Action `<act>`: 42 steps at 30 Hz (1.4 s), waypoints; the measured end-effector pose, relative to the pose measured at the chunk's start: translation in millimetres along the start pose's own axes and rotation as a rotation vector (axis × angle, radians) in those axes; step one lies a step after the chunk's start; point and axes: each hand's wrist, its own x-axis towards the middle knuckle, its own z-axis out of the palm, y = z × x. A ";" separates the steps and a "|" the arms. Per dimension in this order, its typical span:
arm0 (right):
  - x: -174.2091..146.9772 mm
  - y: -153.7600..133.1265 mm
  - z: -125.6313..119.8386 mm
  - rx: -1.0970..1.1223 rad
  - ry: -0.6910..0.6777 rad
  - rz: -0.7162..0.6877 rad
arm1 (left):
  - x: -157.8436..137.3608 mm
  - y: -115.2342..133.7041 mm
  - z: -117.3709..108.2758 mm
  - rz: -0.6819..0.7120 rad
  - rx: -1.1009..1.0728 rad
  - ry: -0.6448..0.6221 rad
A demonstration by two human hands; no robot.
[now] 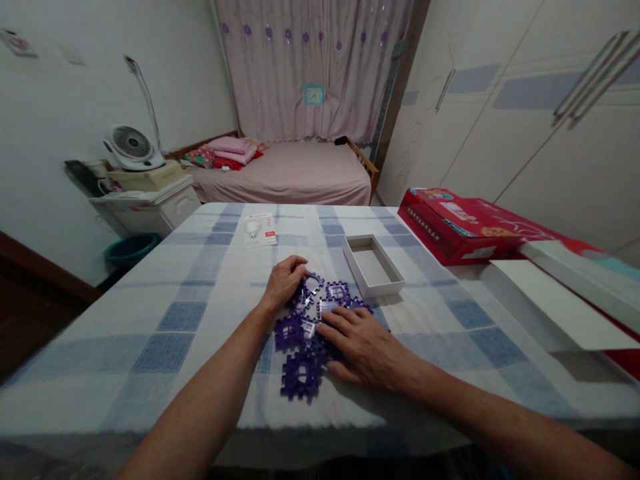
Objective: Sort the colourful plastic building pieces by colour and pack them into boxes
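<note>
Forearms [210, 393] cross the table's near edge [295, 427], right grip [363, 343] spread over purple pieces [311, 350], left grip [286, 283] unclear, cloth [115, 333] stretching wide leftward.

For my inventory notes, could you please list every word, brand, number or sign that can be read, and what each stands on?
No text reads clearly.
Red box: pale characters along the side, too small and blurred.
Card with a bulb picture: small print and a red label, too blurred.
Clock: dial too small to read.
Purple pieces: no lettering visible.
</note>
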 end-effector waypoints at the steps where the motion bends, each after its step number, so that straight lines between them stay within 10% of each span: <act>1: 1.5 0.3 -0.5 -0.029 0.018 -0.015 | -0.1 0.6 -0.2 0.000 0.005 0.001; 11: 15.7 32.2 5.3 0.090 0.274 -0.021 | -2.3 9.6 -2.7 -0.026 0.007 -0.007; 21: 22.4 94.5 -53.1 0.339 0.693 0.516 | -3.3 12.6 -2.2 -0.047 -0.026 -0.007; 28: 25.6 136.2 -33.9 0.325 0.572 0.497 | -3.6 13.8 -1.9 -0.033 -0.007 -0.005; 34: 8.5 115.0 -48.6 0.170 0.599 0.352 | -3.2 12.3 -0.9 -0.029 0.023 0.053; 42: -7.1 54.9 -53.7 0.203 -0.037 0.197 | -9.7 18.9 0.7 0.043 0.250 0.032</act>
